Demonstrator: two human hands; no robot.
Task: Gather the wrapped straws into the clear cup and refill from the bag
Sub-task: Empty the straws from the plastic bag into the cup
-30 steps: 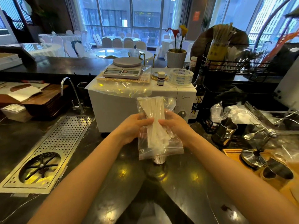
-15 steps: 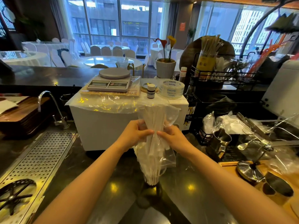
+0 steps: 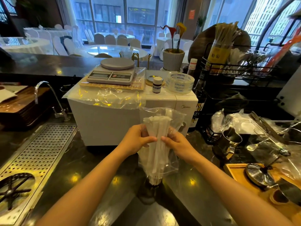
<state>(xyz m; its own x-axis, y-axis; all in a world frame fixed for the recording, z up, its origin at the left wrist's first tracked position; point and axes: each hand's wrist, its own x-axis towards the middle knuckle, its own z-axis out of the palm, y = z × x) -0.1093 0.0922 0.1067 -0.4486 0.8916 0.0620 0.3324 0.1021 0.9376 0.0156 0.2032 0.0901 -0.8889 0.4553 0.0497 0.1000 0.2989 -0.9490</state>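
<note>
Both hands pinch a clear bag (image 3: pixel 160 163) of wrapped straws (image 3: pixel 157 141) above the dark bench (image 3: pixel 78 176): the left hand (image 3: pixel 138 141) and right hand (image 3: pixel 176 144) each grasp the plastic at mid-height. The straws, white and paper-sleeved, fan out at the top and taper down to the cup (image 3: pixel 153 183), which is barely discernible beneath the bag. The refill appears under way, with the bag yet to be drawn clear.

"Midea" on white appliance (image 3: pixel 186 107); tape roll (image 3: pixel 180 85) print illegible.
</note>
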